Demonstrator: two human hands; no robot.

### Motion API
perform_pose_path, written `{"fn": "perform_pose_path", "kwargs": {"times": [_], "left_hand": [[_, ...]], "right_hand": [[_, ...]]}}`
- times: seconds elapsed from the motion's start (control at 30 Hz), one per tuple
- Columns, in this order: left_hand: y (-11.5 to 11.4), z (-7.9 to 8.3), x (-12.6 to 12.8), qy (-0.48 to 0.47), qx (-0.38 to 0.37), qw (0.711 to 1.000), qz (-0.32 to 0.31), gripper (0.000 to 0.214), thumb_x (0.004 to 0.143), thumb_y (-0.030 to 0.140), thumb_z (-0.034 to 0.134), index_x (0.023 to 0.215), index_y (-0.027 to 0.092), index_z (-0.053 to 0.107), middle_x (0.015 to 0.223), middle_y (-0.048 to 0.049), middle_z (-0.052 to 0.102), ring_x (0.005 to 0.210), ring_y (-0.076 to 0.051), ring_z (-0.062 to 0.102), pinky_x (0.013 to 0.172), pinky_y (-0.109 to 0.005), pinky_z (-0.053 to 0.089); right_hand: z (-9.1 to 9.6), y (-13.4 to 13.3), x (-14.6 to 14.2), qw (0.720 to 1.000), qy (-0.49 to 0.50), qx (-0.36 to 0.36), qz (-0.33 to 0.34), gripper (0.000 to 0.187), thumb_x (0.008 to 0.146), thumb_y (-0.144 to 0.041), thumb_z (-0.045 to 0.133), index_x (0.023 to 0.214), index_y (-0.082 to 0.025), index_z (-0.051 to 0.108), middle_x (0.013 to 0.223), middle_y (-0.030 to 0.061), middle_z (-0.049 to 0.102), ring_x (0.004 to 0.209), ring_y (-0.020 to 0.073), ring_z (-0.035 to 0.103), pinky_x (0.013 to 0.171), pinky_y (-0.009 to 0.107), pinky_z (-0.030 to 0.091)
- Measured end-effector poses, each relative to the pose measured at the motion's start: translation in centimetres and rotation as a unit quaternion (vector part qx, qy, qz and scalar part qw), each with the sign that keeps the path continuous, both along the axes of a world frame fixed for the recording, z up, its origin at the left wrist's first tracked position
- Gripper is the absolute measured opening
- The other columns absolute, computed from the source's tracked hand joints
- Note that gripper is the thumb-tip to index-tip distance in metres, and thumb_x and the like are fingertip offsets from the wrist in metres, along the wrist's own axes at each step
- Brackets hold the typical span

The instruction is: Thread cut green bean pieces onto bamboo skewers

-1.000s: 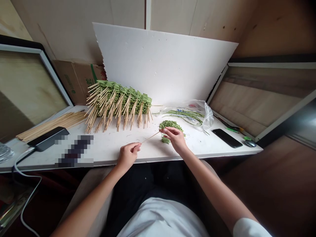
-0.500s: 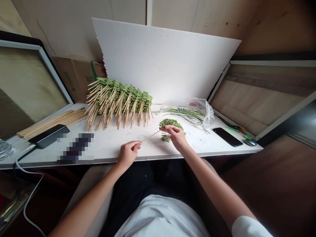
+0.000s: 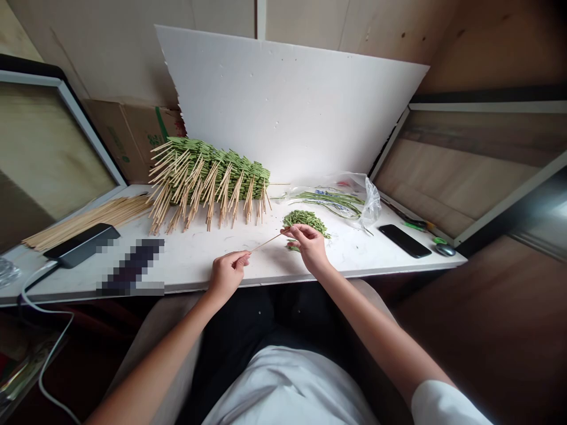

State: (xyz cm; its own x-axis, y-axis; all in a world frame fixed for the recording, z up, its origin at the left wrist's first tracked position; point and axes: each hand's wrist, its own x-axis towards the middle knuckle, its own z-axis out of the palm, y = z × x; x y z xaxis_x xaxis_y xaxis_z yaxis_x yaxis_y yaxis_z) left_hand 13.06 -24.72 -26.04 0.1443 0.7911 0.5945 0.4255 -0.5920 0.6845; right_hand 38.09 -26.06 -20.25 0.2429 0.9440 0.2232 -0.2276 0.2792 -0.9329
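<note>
Between my two hands runs a thin wooden stick (image 3: pixel 266 242), slanting up to the right. My left hand (image 3: pixel 227 273) is closed around its lower left end. At the upper right end my right hand (image 3: pixel 309 245) pinches it between thumb and fingertips; whether a green piece sits there I cannot tell. Just behind the right hand lies a heap of small green pieces (image 3: pixel 305 218), partly hidden by the fingers. Farther back on the left is a large stack of green pieces on sticks (image 3: pixel 221 162), the bare stick ends pointing toward me.
Loose sticks (image 3: pixel 88 219) lie at the left beside a black device (image 3: pixel 82 245) with a white cable. A clear plastic bag (image 3: pixel 372 200) with green stems is at the back right, near a black phone (image 3: pixel 404 241) and a mouse (image 3: pixel 445 249). A white board (image 3: pixel 287 100) stands behind.
The whole view has shifted slightly. Both hands keep the same hold on the stick, with the right fingers closed a little more tightly at its end.
</note>
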Motion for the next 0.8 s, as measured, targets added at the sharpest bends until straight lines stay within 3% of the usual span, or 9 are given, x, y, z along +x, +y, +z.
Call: {"fn": "perform_pose_path", "kwargs": {"times": [0.47, 0.8], "left_hand": [[-0.1, 0.0, 0.2, -0.005, 0.006, 1.000, -0.008, 0.023, 0.095, 0.021, 0.061, 0.095, 0.016, 0.083, 0.074, -0.0054, 0.078, 0.067, -0.019, 0.074, 0.066, -0.027, 0.059], [-0.5, 0.4, 1.0, -0.025, -0.011, 0.999, -0.029, 0.025, 0.098, 0.028, 0.061, 0.097, 0.016, 0.082, 0.073, -0.0049, 0.077, 0.064, -0.018, 0.072, 0.064, -0.026, 0.058]], "right_hand": [[-1.4, 0.3, -1.1, 0.999, 0.037, 0.007, -0.018, 0.034, 0.077, -0.052, 0.086, 0.089, -0.022, 0.077, 0.096, 0.0087, 0.081, 0.104, 0.0294, 0.078, 0.066, 0.027, 0.058], [-1.8, -0.6, -2.6, 0.999, -0.002, -0.008, 0.035, 0.031, 0.082, -0.051, 0.082, 0.091, -0.022, 0.078, 0.101, 0.0090, 0.081, 0.103, 0.0267, 0.077, 0.076, 0.030, 0.060]]}}
